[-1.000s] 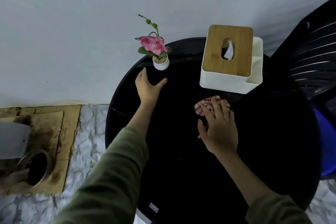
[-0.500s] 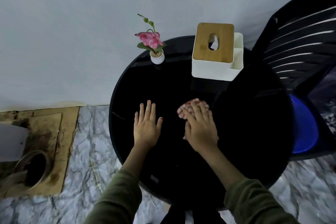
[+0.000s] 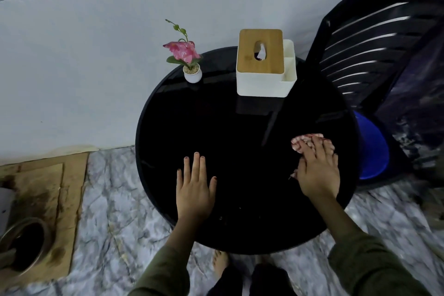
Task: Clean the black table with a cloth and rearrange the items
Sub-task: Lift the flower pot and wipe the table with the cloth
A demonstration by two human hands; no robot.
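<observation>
Hands flat on the black worktop, right one pressing the cloth, left one empty.

Left hand (image 3: pixel 195 190) lies open, fingers spread, palm down, lower centre of frame, holding nothing. Right hand (image 3: pixel 318 170) sits centre right, palm down, fingers together on top of the red-patterned cloth (image 3: pixel 303 143), pinning it to the worktop (image 3: pixel 240 132); hands well apart. Cloth bunched, no clear long axis, poking out past the fingertips toward the upper left, near the worktop's right rim. Wiping appears to be the step in hand, done by the right hand. Bare surface lies left and up-frame of the cloth, so the stroke likely runs that way. Farther up: white tissue box (image 3: pixel 263 65) with wooden lid, above the cloth; small flower pot (image 3: pixel 192 74) upper centre, above the left hand, both by the wall.
</observation>
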